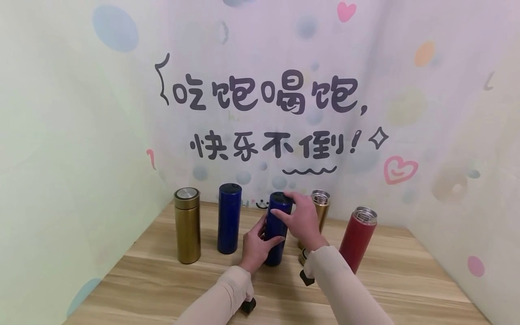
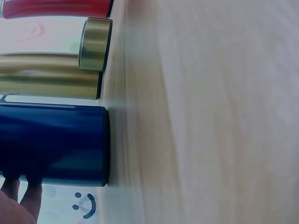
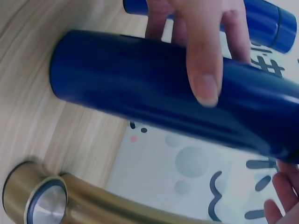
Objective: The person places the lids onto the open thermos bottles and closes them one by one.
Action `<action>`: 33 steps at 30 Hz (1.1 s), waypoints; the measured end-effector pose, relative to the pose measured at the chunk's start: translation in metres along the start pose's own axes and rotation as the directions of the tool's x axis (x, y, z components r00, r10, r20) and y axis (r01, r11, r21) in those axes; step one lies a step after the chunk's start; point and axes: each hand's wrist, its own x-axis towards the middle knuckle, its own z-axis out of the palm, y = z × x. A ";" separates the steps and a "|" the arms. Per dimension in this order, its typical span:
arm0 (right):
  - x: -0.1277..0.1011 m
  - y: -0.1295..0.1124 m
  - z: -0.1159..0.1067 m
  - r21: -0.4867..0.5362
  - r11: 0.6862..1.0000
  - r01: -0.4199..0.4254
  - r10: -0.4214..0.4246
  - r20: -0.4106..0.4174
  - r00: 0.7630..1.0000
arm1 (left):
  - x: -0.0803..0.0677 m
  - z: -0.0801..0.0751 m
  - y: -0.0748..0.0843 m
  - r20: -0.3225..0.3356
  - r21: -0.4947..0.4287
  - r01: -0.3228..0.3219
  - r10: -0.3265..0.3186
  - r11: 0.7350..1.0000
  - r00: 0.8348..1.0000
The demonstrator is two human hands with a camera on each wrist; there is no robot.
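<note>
We are working on the dark blue thermos flask (image 1: pixel 277 230) that is standing upright on the wooden table (image 1: pixel 170 284), near the middle of the row and a little forward of the others. Our left hand (image 1: pixel 257 243) is wrapping its fingers (image 3: pixel 201 56) round the flask's body at mid-height, thumb on the near side, steadying it; our right hand (image 1: pixel 300 219) is curling over the top, its fingers closing round the blue lid (image 1: pixel 282 198). We judge the step in hand to be turning that lid, though whether we are tightening or loosening it we cannot tell. The next move, as we read it, is calling for a firm hold on the body while the right wrist is rotating, with the base kept flat on the table so the flask is not tipping. Just behind our right hand a gold flask (image 1: pixel 321 205) is standing with its mouth uncovered, and a loose gold cap (image 2: pixel 95 44) is lying on the table beside its base. To the right a red flask (image 1: pixel 357 239) is standing, also uncapped. To the left a second blue flask (image 1: pixel 229 219) and a capped gold flask (image 1: pixel 188 225) are standing apart. Behind everything a printed backdrop (image 1: pixel 268 104) is hanging.
</note>
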 end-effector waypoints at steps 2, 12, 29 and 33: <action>-0.002 -0.003 0.005 -0.033 0.999 -0.010 0.008 -0.052 0.999 | 0.000 -0.001 0.001 -0.002 0.008 -0.001 0.001 1.000 1.000; -0.011 -0.006 0.017 0.039 0.999 -0.018 0.023 -0.137 0.990 | -0.001 -0.001 0.005 0.014 0.017 0.021 -0.021 1.000 1.000; 0.001 0.021 -0.007 0.575 0.801 -0.166 0.007 0.268 0.964 | 0.001 0.003 -0.006 0.023 -0.034 -0.009 0.009 0.999 1.000; 0.000 0.017 -0.006 0.473 0.868 -0.154 0.049 0.227 0.973 | 0.002 0.001 -0.006 0.009 -0.031 -0.021 0.022 0.999 1.000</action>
